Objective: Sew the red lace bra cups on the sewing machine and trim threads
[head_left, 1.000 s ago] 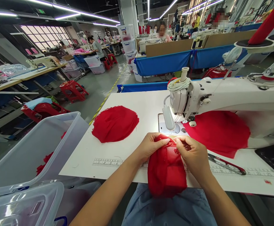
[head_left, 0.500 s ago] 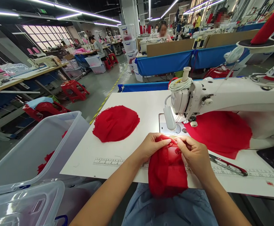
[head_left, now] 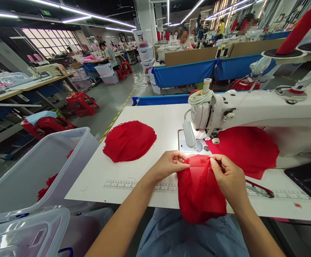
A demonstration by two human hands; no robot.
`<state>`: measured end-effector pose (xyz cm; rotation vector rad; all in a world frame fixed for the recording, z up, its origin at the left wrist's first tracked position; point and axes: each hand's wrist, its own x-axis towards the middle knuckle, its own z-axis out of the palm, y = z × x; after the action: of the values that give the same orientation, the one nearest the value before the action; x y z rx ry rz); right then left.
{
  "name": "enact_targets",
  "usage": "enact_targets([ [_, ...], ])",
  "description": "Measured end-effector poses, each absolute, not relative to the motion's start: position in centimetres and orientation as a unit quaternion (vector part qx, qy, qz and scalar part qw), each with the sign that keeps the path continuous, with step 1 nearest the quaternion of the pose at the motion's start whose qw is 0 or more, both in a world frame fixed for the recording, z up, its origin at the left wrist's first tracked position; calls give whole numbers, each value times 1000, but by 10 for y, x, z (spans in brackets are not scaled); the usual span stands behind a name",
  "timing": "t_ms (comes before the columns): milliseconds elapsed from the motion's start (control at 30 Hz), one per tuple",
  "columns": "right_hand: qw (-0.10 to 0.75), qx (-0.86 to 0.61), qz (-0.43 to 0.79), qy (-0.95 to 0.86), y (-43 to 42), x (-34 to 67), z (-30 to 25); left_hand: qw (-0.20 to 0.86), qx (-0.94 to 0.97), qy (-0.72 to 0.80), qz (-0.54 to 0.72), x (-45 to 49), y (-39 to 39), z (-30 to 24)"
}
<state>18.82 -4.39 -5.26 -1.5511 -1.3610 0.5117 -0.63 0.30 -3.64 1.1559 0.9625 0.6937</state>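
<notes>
A sheer red fabric piece (head_left: 200, 192) with a small embroidered pattern hangs over the front edge of the white table and onto my lap. My left hand (head_left: 170, 165) pinches its upper left corner, while my right hand (head_left: 229, 176) pinches the upper right corner, so the top edge stretches between them. Just beyond my fingers is the sewing machine (head_left: 206, 114), its needle plate (head_left: 190, 145) lit. One stack of red fabric (head_left: 130, 141) lies on the table to the left; another red fabric pile (head_left: 246, 150) rests under the machine arm.
Thread snips (head_left: 259, 188) and a black phone-like object (head_left: 307, 178) lie at right. A printed ruler (head_left: 128, 184) runs along the table's front. At left stands a plastic bin (head_left: 80, 142) with red fabric inside. Red thread cones (head_left: 300, 32) stand at upper right.
My hands have moved apart, my right hand shifting rightward. The fabric's top edge, bunched before, is now spread between them, and its hanging part has swung right.
</notes>
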Motion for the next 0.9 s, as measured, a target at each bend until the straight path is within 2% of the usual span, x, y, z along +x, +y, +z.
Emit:
enact_targets([
  [333,491,-628,200,-569,-50,192,-72,643,570,408,309,-4,1,-37],
  [467,505,-606,44,-613,-62,187,-75,627,571,428,313,-5,1,-40],
  [533,478,-548,21,-686,-75,180,-75,618,566,440,323,-5,1,-42],
  [600,421,-490,53,-761,-89,174,-75,617,553,446,339,-5,1,-42],
  [700,357,-461,60,-810,-98,173,-79,669,498,428,349,-6,2,-39],
  [900,336,-488,9,-805,-86,193,-79,768,459,341,288,-12,3,-31],
])
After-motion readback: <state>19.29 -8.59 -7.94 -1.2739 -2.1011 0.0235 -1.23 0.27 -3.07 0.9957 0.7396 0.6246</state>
